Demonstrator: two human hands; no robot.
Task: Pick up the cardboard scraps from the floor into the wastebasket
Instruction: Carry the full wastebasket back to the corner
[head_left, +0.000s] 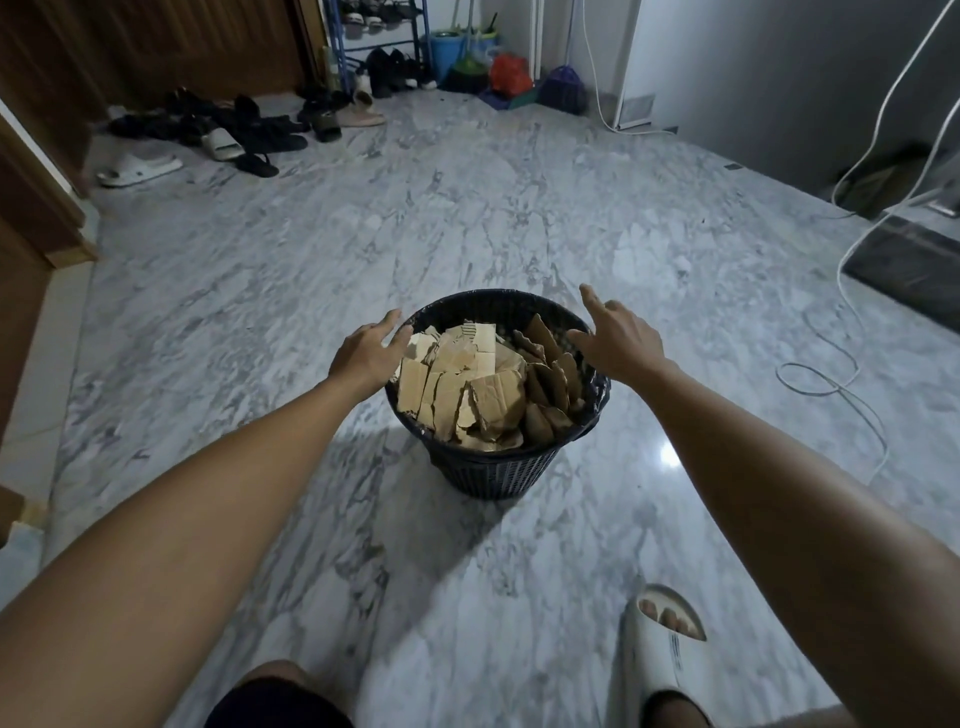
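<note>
Both hands reach out over the bin: the left hand (371, 353) lies at the near-left rim with fingers straight and relaxed, holding nothing, and the right hand (615, 338) hovers above the right rim, fingers spread, also holding nothing. Whether the left fingertips actually touch the rim or the scraps I cannot tell.

Between them stands the bin (498, 470), a dark slatted basket with a black liner, upright on the marble floor (467, 218). It is packed to the brim with scraps (467, 387) of torn brown cardboard, some standing on edge along the right side.

Judging from this view, no scrap is left on the floor in sight, so the picking looks done or nearly so, and the step in hand seems to be settling the load or taking hold of the bin. To do it well, press flat palms down on the pile so the upright pieces fold in below the rim, keep the bin from tipping, and look round the floor behind for strays.

Count: 2 hands, 1 bin, 1 heap of scraps whose pieces overlap too much to number. Also 1 foot in a white slipper (662, 649) near the right, 1 white cable (831, 374) looping across the floor, and a scatter of shoes (234, 130) by the far door.
</note>
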